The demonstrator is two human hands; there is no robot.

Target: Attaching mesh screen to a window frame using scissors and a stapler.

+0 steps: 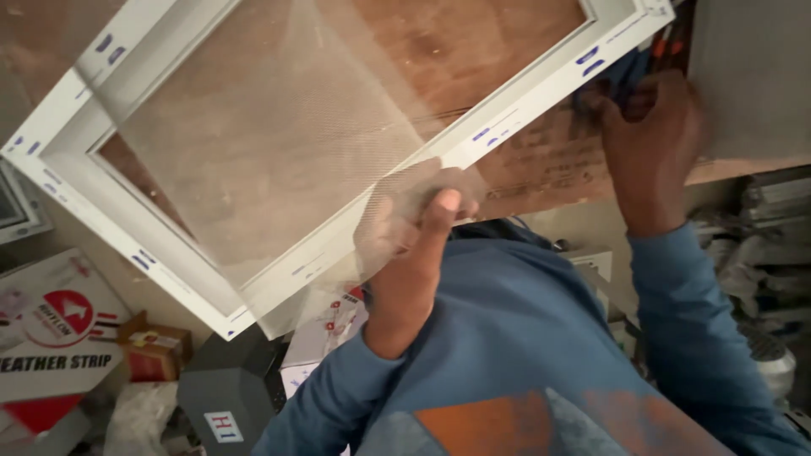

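A white rectangular window frame (541,93) lies tilted on a brown wooden worktop (473,42). A sheet of fine translucent mesh (279,135) is spread over it. My left hand (418,224) pinches the loose edge of the mesh at the frame's near long side, with the thumb up. My right hand (650,139) is at the frame's far right corner, closed around a small blue and orange tool (629,72). That tool is blurred and mostly hidden by my fingers. My blue sleeves and torso fill the lower middle of the view.
Below the worktop's edge, at the lower left, lie a white box with a red logo (51,329), a small brown carton (152,350) and a dark grey machine (228,393). Stacked metal profiles and parts (773,253) stand at the right.
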